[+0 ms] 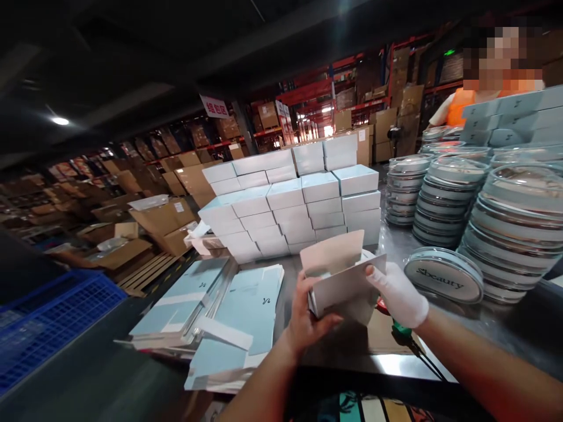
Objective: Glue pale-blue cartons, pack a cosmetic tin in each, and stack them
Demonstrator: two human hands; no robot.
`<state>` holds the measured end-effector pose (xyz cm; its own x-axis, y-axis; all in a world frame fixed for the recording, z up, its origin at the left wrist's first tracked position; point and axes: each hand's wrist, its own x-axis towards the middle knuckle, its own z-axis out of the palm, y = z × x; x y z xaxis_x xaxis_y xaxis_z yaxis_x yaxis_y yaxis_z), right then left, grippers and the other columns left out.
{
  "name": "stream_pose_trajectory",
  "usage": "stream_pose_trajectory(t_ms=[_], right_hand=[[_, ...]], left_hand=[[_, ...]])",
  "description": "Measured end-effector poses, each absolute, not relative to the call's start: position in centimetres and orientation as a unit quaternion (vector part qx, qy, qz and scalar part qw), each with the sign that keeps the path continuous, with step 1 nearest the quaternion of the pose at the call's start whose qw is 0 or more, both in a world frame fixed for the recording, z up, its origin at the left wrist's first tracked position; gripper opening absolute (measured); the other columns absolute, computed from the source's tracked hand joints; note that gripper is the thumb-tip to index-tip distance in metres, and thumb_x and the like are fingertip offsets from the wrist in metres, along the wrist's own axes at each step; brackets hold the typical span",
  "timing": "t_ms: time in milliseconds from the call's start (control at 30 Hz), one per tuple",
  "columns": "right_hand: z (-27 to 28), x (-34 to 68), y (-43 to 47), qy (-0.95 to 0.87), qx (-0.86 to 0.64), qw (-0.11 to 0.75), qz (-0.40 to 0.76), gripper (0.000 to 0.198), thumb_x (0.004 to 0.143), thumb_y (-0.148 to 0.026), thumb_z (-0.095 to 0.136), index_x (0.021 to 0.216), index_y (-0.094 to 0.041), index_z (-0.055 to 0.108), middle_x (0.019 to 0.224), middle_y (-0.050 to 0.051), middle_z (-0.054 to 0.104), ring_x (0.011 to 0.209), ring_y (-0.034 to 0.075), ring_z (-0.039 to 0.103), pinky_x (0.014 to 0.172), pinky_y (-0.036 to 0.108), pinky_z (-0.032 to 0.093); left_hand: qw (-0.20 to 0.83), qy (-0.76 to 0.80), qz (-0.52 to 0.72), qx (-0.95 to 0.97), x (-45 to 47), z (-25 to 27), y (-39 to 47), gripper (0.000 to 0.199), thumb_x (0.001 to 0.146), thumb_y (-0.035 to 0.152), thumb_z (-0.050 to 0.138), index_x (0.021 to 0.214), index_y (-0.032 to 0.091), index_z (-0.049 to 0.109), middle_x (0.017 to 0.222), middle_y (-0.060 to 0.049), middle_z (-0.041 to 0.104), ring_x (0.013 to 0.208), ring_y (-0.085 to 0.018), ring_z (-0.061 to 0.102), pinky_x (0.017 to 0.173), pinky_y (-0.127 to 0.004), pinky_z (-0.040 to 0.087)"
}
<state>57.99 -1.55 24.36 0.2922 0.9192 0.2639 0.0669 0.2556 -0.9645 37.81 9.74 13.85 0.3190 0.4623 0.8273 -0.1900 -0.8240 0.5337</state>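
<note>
Between my two hands is a small white cardboard box (341,287), tilted, with a flap standing up at its far side. My bare left hand (308,313) grips its left end, thumb along the lower edge. A white glove with bare fingertips covers my right hand (402,293), which holds the right end by the upper edge. Behind the box rises a stack of finished-looking white boxes (285,217). Left of my left hand lie flat light-blue box blanks (246,299) in piles. A round clear-lidded case marked "beauty" (443,274) rests beside my right hand.
Tall stacks of round cases (519,234) stand on the right of the metal table. Under my right wrist is a tool with a green part (401,331). A blue plastic crate (57,328) is at the left. Beyond the table, a person in an orange vest (460,105) stands.
</note>
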Motion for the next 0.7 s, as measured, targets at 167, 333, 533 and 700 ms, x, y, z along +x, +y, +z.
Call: stream_pose_trajectory(t_ms=[167, 333, 533, 700], right_hand=[[23.7, 55.9, -0.1, -0.422, -0.586, 0.659, 0.208, 0.048, 0.075, -0.052, 0.078, 0.111, -0.021, 0.07, 0.107, 0.01, 0.08, 0.099, 0.031, 0.074, 0.086, 0.042, 0.062], [23.4, 57.4, 0.4, -0.475, -0.529, 0.674, 0.201, 0.048, 0.084, -0.041, 0.063, 0.13, -0.026, 0.058, 0.128, 0.012, 0.078, 0.112, 0.028, 0.074, 0.093, 0.041, 0.062], [19.0, 64.7, -0.9, -0.512, -0.797, 0.312, 0.074, 0.031, 0.089, -0.045, 0.066, 0.103, -0.019, 0.073, 0.115, 0.021, 0.08, 0.109, 0.039, 0.077, 0.094, 0.047, 0.058], [12.1, 67.9, -1.5, -0.5, -0.843, 0.171, 0.1, 0.048, 0.072, -0.028, 0.08, 0.118, -0.017, 0.074, 0.08, 0.013, 0.079, 0.074, 0.038, 0.077, 0.075, 0.047, 0.058]], left_hand=[[0.276, 0.132, 0.632, 0.712, 37.8, 14.7, 8.5, 0.074, 0.09, 0.054, 0.085, 0.149, 0.026, 0.052, 0.148, -0.017, 0.059, 0.131, -0.034, 0.065, 0.103, -0.044, 0.059], [0.244, 0.162, 0.627, 0.722, 36.8, 12.6, 8.6, 0.073, 0.087, 0.062, 0.084, 0.146, 0.027, 0.059, 0.136, -0.014, 0.068, 0.138, -0.036, 0.063, 0.115, -0.051, 0.053], [0.332, 0.226, 0.691, 0.601, 35.5, 15.6, 9.3, 0.059, 0.085, 0.056, 0.088, 0.129, 0.023, 0.066, 0.116, -0.008, 0.07, 0.1, -0.024, 0.07, 0.087, -0.034, 0.057], [0.341, 0.231, 0.713, 0.567, 35.0, 18.2, 9.7, 0.062, 0.083, 0.069, 0.084, 0.118, 0.022, 0.067, 0.106, -0.007, 0.069, 0.091, -0.022, 0.066, 0.08, -0.032, 0.054]])
